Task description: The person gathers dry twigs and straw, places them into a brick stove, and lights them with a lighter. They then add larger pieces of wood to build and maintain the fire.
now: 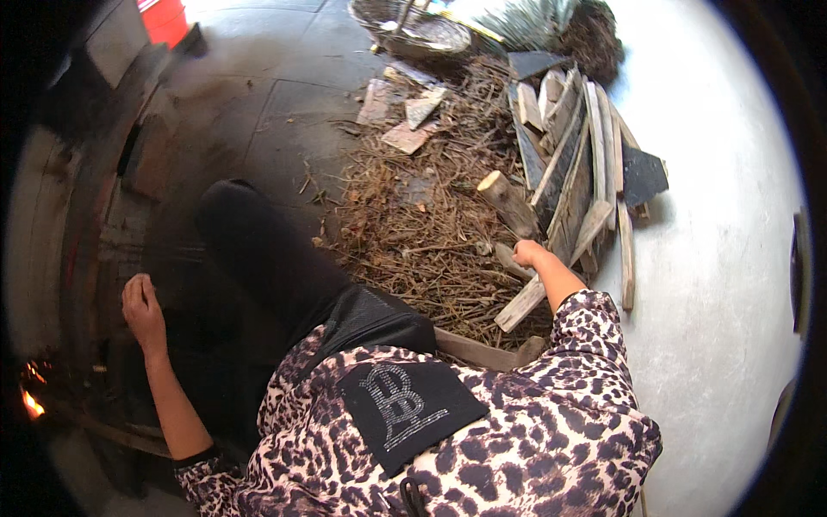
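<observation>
My right hand (pixel 530 253) reaches into the brushwood pile with its fingers curled. It is beside a thick sawn log (pixel 509 201) and above a short split piece of wood (pixel 522 304). Whether a thin twig is in its fingers is too small to tell. Loose dry twigs (pixel 413 220) spread across the floor in front of me. Out to the left, my left hand (pixel 143 310) hangs over a dark area, its fingers bent and close together. Nothing shows in it, though its palm is hidden.
Flames (pixel 31 404) burn at the lower left, below my left hand. Split planks (pixel 597 155) lean by the white wall (pixel 711 194). Broken tile pieces (pixel 410 136) lie on the twigs. Farther off are a wicker basket (pixel 413 39) and a red bucket (pixel 163 22).
</observation>
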